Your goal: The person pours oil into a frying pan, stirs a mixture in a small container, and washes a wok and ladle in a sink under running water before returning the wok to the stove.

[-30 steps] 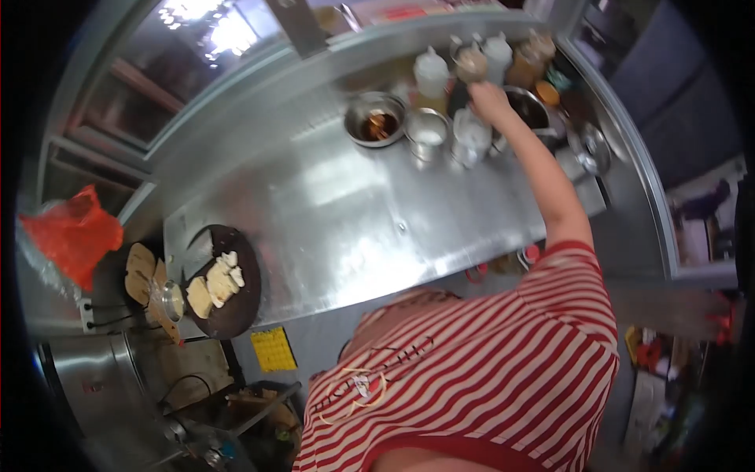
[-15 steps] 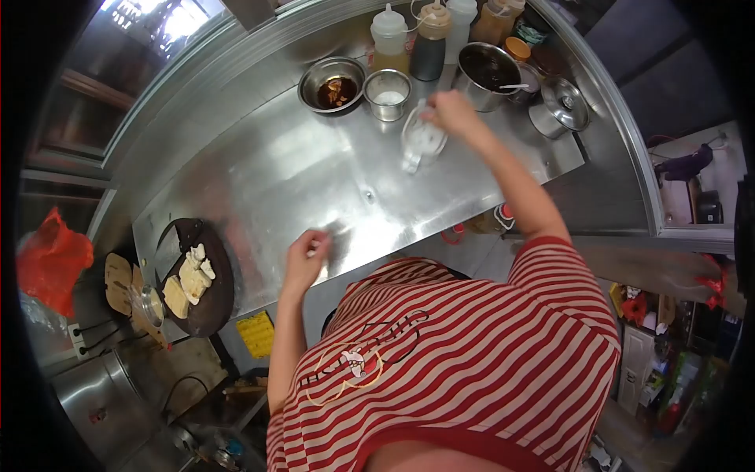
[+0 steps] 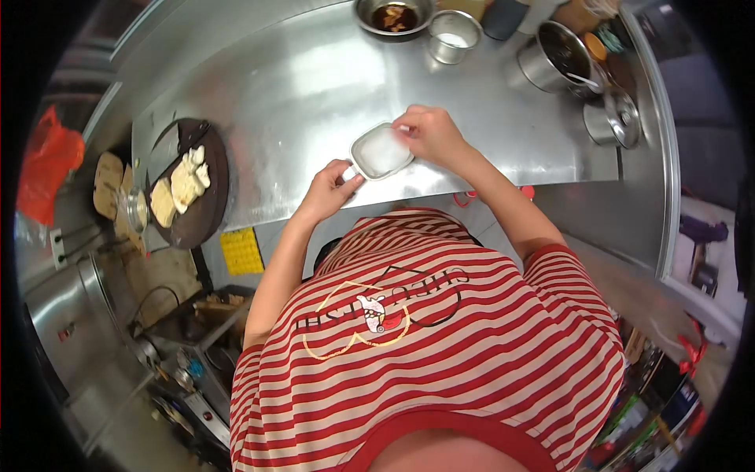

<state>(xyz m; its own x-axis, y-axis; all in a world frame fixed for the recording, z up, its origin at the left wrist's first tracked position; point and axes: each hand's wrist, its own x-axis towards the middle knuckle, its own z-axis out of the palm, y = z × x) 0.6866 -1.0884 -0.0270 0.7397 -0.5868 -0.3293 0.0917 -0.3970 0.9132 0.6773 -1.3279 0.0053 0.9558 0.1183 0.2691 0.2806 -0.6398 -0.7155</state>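
A small clear container [image 3: 383,152] with white contents is above the front part of the steel counter [image 3: 307,102]. My left hand [image 3: 334,189] grips its pale handle at the lower left, thumb on top. At the container's upper right edge is my right hand [image 3: 431,134], its fingers pinched together and slightly blurred; whatever they hold is too small to name. A dark round board [image 3: 212,200] at the left carries pale chunks of food [image 3: 187,182] and a cleaver [image 3: 163,152].
Along the back stand a bowl of dark sauce [image 3: 395,17], a metal cup with white contents [image 3: 454,38] and a pot of dark liquid [image 3: 557,57]. A lidded pot [image 3: 612,119] is at the right. A red bag [image 3: 49,165] hangs at the far left.
The clear container has come from the back row toward the counter's front edge. My left hand has taken its handle, and my right hand has moved with it. The view has shifted.
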